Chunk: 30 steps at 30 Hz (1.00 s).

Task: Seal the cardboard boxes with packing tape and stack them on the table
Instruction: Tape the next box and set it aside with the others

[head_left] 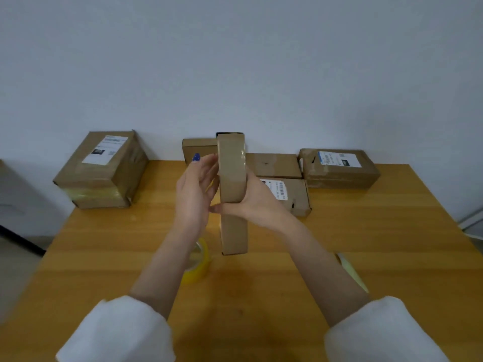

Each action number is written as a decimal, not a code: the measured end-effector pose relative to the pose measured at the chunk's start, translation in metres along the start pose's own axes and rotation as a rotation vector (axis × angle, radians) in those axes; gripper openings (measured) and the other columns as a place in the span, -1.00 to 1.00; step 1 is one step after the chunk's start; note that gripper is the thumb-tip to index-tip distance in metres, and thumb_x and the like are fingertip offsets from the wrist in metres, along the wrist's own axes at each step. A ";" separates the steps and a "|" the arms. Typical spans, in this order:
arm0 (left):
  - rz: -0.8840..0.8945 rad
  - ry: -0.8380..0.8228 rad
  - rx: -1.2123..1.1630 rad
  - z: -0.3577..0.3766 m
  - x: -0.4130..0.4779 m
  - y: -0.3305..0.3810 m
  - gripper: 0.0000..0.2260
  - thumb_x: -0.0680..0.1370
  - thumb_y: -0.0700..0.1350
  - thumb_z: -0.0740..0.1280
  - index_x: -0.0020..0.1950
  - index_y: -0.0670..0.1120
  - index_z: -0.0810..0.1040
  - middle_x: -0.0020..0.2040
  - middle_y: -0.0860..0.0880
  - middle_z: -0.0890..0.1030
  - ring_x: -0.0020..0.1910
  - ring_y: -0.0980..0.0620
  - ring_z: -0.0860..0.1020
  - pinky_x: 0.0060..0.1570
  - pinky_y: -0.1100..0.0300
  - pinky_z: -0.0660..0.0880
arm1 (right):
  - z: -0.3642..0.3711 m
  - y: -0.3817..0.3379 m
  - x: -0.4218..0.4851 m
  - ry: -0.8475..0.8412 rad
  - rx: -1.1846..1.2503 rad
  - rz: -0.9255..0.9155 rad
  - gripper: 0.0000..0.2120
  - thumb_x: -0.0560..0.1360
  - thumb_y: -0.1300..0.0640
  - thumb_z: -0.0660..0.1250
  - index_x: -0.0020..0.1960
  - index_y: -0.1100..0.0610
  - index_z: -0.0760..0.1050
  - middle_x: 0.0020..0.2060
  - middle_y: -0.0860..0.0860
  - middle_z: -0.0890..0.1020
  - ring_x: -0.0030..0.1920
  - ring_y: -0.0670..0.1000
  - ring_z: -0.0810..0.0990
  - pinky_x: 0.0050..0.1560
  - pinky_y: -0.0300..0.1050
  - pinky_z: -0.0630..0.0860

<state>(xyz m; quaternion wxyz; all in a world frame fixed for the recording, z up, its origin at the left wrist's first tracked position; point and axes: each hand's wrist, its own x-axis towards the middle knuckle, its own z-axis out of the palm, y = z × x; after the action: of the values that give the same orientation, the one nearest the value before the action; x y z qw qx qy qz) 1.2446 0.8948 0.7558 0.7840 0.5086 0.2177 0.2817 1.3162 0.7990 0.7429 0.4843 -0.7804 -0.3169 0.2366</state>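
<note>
Plain pale wall fills the top half of the frame, and below it an orange-brown wooden worktop runs down to the bottom edge. Right in the middle, a long thin brown cardboard box stands up on its end, so its long sides are easy to reach. The right hand grasps it from the right, with fingers curled across the front, and I think that is to stop it tipping. The left hand is flat and loose, with its fingers straight against the left side of the box, most likely to rub tape down so it sticks. Shiny clear tape shows on the upper part of the box. I cannot tell if the bottom end sits on the worktop or hangs just above it. A yellow roll of packing tape lies just under the left wrist, near enough to grab. At the left of the frame sits a big brown cardboard box with a white label, with tape round its front. Behind the hands, by the wall, smaller brown cardboard boxes lie side by side, none plainly on top of another, so the stacking looks not yet done.
</note>
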 end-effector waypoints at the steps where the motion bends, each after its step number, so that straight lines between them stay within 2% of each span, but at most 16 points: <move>1: 0.010 -0.052 -0.047 -0.002 -0.001 0.002 -0.77 0.64 -0.15 0.10 0.14 -0.12 0.54 0.12 -0.04 0.62 0.16 0.06 0.58 0.16 0.19 0.51 | 0.001 -0.002 -0.001 0.041 0.065 0.010 -0.29 0.26 0.04 0.60 0.31 0.00 0.35 0.10 -0.09 0.58 0.12 -0.08 0.56 0.09 -0.10 0.55; 2: 0.041 -0.094 -0.046 -0.007 0.000 0.003 -0.79 0.62 -0.18 0.14 0.15 -0.13 0.53 0.14 -0.07 0.61 0.17 0.05 0.57 0.17 0.20 0.50 | 0.001 -0.003 -0.001 0.071 0.125 0.022 -0.41 0.29 0.10 0.57 0.24 -0.01 0.39 0.04 -0.09 0.59 0.06 -0.09 0.57 -0.01 -0.17 0.55; 4: 0.156 -0.123 0.152 -0.019 0.005 0.004 -0.79 0.58 -0.23 0.21 0.18 -0.09 0.52 0.16 0.00 0.60 0.18 0.11 0.55 0.12 0.24 0.50 | 0.002 -0.008 0.001 0.117 0.226 0.051 -0.53 0.38 0.18 0.49 0.20 -0.01 0.38 -0.04 -0.13 0.58 -0.03 -0.14 0.57 -0.18 -0.27 0.48; 6: 0.243 -0.102 0.370 -0.036 0.011 0.004 -0.72 0.58 -0.24 0.25 0.28 -0.06 0.45 0.20 0.10 0.55 0.22 0.15 0.51 0.14 0.22 0.50 | 0.005 -0.015 0.006 0.176 0.403 0.119 -0.62 0.45 0.18 0.38 0.23 0.06 0.38 -0.04 -0.08 0.59 -0.05 -0.06 0.59 -0.20 -0.22 0.48; 8: 0.227 -0.008 0.532 -0.061 0.020 0.003 -0.58 0.57 -0.12 0.31 0.41 -0.02 0.32 0.33 0.10 0.45 0.31 0.10 0.44 0.23 0.13 0.46 | 0.010 -0.020 0.017 0.239 0.653 0.206 -0.68 0.50 0.18 0.31 0.23 0.15 0.39 -0.04 0.03 0.63 -0.10 0.01 0.63 -0.23 -0.14 0.54; 10: 0.092 0.068 0.638 -0.089 0.028 0.007 -0.44 0.54 0.04 0.33 0.48 0.00 0.22 0.43 0.05 0.34 0.37 0.07 0.35 0.28 0.18 0.33 | 0.021 -0.024 0.028 0.283 0.756 0.234 -0.75 0.52 0.16 0.29 0.18 0.18 0.41 -0.13 0.03 0.66 -0.22 -0.03 0.65 -0.30 -0.16 0.56; 12: -0.079 0.006 0.584 -0.117 0.033 0.011 -0.50 0.54 0.09 0.29 0.43 -0.06 0.33 0.37 0.00 0.45 0.28 0.05 0.45 0.16 0.22 0.38 | 0.042 -0.027 0.040 0.281 0.742 0.236 -0.75 0.53 0.15 0.30 0.18 0.18 0.43 -0.20 0.00 0.68 -0.28 -0.06 0.66 -0.33 -0.18 0.56; 14: -0.208 -0.082 0.409 -0.142 0.034 0.012 -0.68 0.58 0.07 0.23 0.24 -0.08 0.49 0.14 -0.06 0.62 0.11 -0.01 0.58 0.02 0.18 0.46 | 0.071 -0.030 0.052 0.252 0.729 0.256 -0.72 0.53 0.10 0.32 0.22 0.15 0.44 -0.17 0.00 0.69 -0.25 -0.05 0.67 -0.33 -0.18 0.56; 16: -0.200 -0.022 0.392 -0.168 0.043 0.007 -0.75 0.61 0.04 0.19 0.13 -0.09 0.52 0.01 -0.06 0.66 0.03 -0.04 0.61 -0.05 0.16 0.49 | 0.104 -0.028 0.064 0.238 0.684 0.305 -0.63 0.52 0.04 0.35 0.30 0.07 0.41 -0.06 0.02 0.69 -0.15 -0.02 0.69 -0.27 -0.14 0.58; 20: -0.157 0.081 0.523 -0.214 0.075 0.010 -0.69 0.62 0.04 0.16 0.24 -0.12 0.44 0.03 -0.04 0.62 -0.04 0.05 0.58 -0.19 0.25 0.46 | 0.162 -0.024 0.083 0.150 0.537 0.452 -0.42 0.47 -0.09 0.40 0.40 0.06 0.31 0.05 0.02 0.65 -0.03 0.01 0.65 -0.17 -0.07 0.63; 23: -0.140 -0.038 0.743 -0.238 0.107 0.016 -0.62 0.63 0.06 0.12 0.32 -0.15 0.42 0.13 -0.03 0.58 0.03 0.05 0.53 -0.20 0.32 0.41 | 0.188 -0.022 0.095 0.172 0.551 0.520 -0.49 0.50 -0.16 0.34 0.35 0.00 0.28 0.07 0.04 0.62 -0.02 0.07 0.64 -0.23 0.04 0.65; 24: -0.104 -0.088 0.841 -0.243 0.117 0.017 -0.59 0.63 0.08 0.11 0.33 -0.16 0.42 0.16 -0.02 0.56 0.07 0.05 0.51 -0.15 0.32 0.42 | 0.192 -0.022 0.100 0.205 0.543 0.538 -0.55 0.52 -0.18 0.30 0.30 -0.03 0.27 0.05 0.04 0.61 -0.03 0.07 0.63 -0.25 0.04 0.65; 25: -0.037 -0.124 0.941 -0.249 0.127 0.019 -0.55 0.61 0.11 0.09 0.35 -0.17 0.41 0.21 -0.05 0.54 0.14 0.03 0.48 -0.02 0.26 0.45 | 0.195 -0.022 0.106 0.236 0.530 0.550 -0.60 0.53 -0.20 0.26 0.26 -0.06 0.26 0.04 0.03 0.60 -0.02 0.07 0.62 -0.25 0.05 0.65; 27: 0.111 -0.145 1.159 -0.261 0.145 0.022 -0.54 0.61 0.07 0.11 0.40 -0.17 0.37 0.33 -0.11 0.46 0.31 -0.07 0.39 0.29 0.04 0.36 | 0.198 -0.020 0.121 0.276 0.491 0.566 -0.59 0.55 -0.21 0.23 0.28 -0.03 0.27 0.04 0.01 0.58 0.00 0.07 0.60 -0.22 0.07 0.65; 30: 0.269 -0.131 1.483 -0.285 0.170 0.021 -0.59 0.60 -0.05 0.18 0.41 -0.18 0.33 0.43 -0.15 0.33 0.45 -0.11 0.23 0.42 -0.01 0.21 | 0.206 -0.013 0.149 0.274 0.443 0.593 -0.46 0.55 -0.20 0.24 0.40 0.06 0.27 0.07 0.04 0.58 -0.03 0.06 0.59 -0.33 -0.03 0.62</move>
<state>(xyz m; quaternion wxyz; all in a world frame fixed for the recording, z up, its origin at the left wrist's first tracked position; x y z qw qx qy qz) 1.1885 1.2067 0.6551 0.2065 0.9406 0.2392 0.1238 1.2761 1.0363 0.6590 0.5893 -0.7392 0.0487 0.3224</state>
